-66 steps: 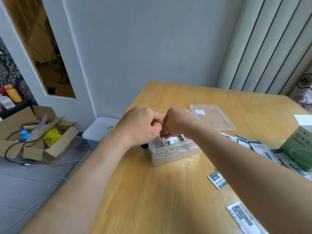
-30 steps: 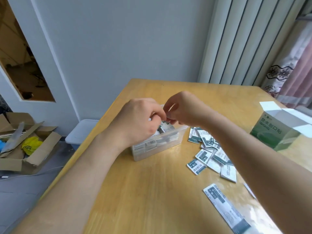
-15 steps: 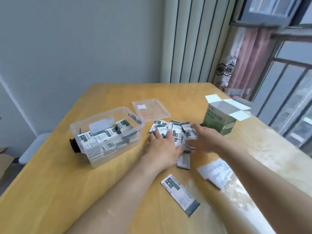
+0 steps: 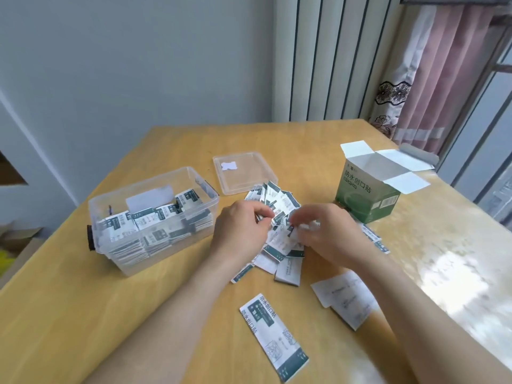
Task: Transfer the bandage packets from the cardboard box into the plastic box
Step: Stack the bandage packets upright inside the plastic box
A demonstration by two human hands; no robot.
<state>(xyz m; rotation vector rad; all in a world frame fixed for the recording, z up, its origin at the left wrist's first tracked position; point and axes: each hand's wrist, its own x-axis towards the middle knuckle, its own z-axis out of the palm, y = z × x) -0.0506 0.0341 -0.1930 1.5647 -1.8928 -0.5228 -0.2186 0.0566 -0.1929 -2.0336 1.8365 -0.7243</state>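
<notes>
White packets pinched by left hand, right hand.

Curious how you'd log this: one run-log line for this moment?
left hand: grips packets | right hand: grips packets | plastic box: partly filled | lid: off, on table | cardboard box: open

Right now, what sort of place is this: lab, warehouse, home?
Probably a home room, not a lab: a wooden table, a pink curtain with floral trim beside a window, and bandage packets piled between a clear plastic box and a green cardboard box.
</notes>
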